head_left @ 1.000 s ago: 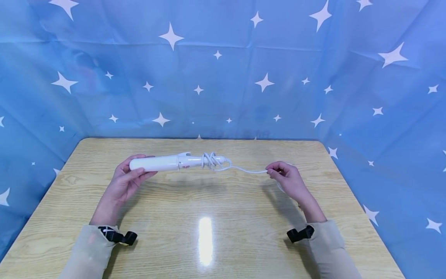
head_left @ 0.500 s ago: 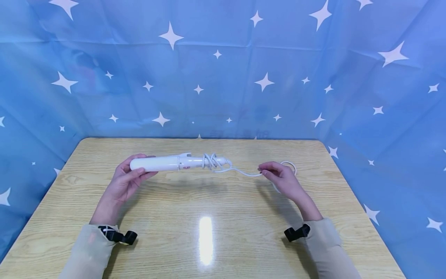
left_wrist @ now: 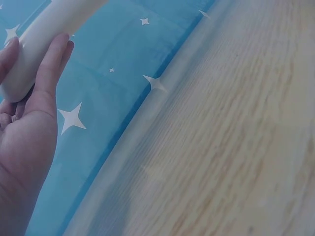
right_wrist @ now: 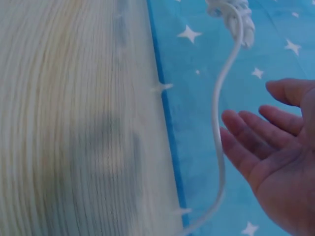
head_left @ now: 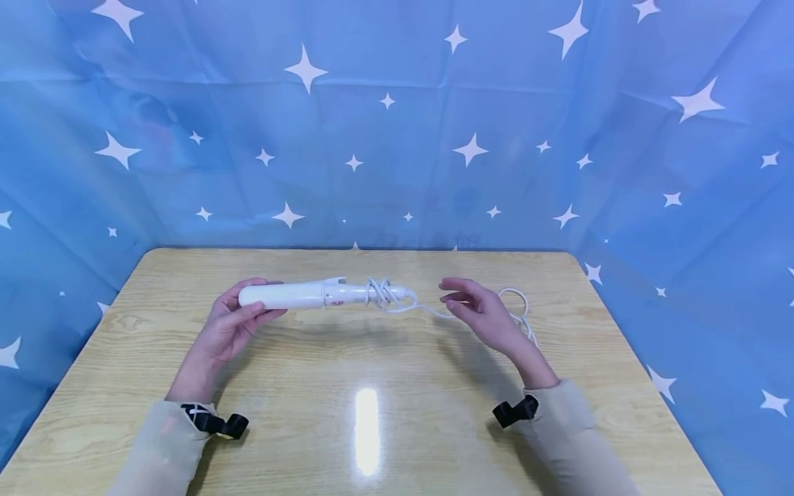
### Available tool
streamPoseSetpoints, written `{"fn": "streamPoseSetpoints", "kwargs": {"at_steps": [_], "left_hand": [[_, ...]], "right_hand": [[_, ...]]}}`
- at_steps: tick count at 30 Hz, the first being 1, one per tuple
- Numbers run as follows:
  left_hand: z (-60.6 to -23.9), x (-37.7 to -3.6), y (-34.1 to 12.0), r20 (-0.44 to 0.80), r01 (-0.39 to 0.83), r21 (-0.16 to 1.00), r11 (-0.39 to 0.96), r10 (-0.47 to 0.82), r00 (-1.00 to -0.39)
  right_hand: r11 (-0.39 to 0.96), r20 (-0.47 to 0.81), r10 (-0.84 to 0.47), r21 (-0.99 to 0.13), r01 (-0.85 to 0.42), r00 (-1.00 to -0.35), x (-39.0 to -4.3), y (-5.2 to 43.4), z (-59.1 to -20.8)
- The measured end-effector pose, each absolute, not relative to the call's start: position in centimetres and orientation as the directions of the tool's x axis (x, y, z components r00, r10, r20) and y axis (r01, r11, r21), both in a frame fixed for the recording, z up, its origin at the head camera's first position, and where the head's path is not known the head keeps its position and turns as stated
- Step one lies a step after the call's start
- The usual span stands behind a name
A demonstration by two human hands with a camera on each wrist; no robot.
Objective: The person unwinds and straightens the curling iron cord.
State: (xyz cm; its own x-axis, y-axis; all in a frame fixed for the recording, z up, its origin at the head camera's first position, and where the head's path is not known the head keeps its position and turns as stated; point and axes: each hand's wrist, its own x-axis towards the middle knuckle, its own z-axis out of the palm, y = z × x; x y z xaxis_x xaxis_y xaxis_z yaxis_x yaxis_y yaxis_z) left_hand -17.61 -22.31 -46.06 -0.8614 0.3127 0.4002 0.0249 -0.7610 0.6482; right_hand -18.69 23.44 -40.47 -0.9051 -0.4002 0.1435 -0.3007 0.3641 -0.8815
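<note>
Over the far half of the wood-grained tabletop [head_left: 298, 386], a white wand-shaped tool [head_left: 285, 296] is held crosswise, raised off the surface, its thick end to the left and its narrow end to the right. A small reddish mark [head_left: 337, 303] sits near its middle, too small to read; faint characters on the blue starred backdrop [head_left: 397, 172], low and just beyond the far edge, cannot be made out either.

That far edge runs straight between two rounded corners, with the backdrop rising directly behind it. On the near side of the tool, wood stretches between the two forearms, crossed by a bright reflection [head_left: 367, 434].

The left hand [head_left: 232, 324] grips the thick end, thumb on the near side and fingers behind and beneath. A white cord [right_wrist: 216, 108] is wound round the narrow end, then runs right toward the right hand [head_left: 486, 317], with a loop showing beyond it. The right hand is spread, fingers parted and thumb apart, pinching nothing, well apart from the tool. The cord passes beside its fingertips; whether they touch cannot be told.
</note>
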Motion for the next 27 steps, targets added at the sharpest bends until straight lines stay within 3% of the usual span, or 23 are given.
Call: {"fn": "streamPoseSetpoints", "kwargs": {"at_steps": [7,17,27], "left_hand": [[-45.9,-17.7,-22.2,0.405,0.022,0.647,-0.762,0.318,-0.857],[-45.9,-17.6,-22.5,0.435,0.020,0.626,-0.779,0.328,-0.838],[-46.0,-17.6,-22.7,0.427,0.013,0.629,-0.778,0.332,-0.841]], "right_hand": [[0.318,0.128,-0.501,-0.893,-0.320,-0.856,-19.0,21.2,-41.3],[0.377,-0.034,-0.597,-0.894,-0.243,-0.802,-18.8,20.9,-42.0],[0.446,-0.010,-0.524,-0.855,-0.264,-0.852,-18.0,21.8,-41.4]]}}
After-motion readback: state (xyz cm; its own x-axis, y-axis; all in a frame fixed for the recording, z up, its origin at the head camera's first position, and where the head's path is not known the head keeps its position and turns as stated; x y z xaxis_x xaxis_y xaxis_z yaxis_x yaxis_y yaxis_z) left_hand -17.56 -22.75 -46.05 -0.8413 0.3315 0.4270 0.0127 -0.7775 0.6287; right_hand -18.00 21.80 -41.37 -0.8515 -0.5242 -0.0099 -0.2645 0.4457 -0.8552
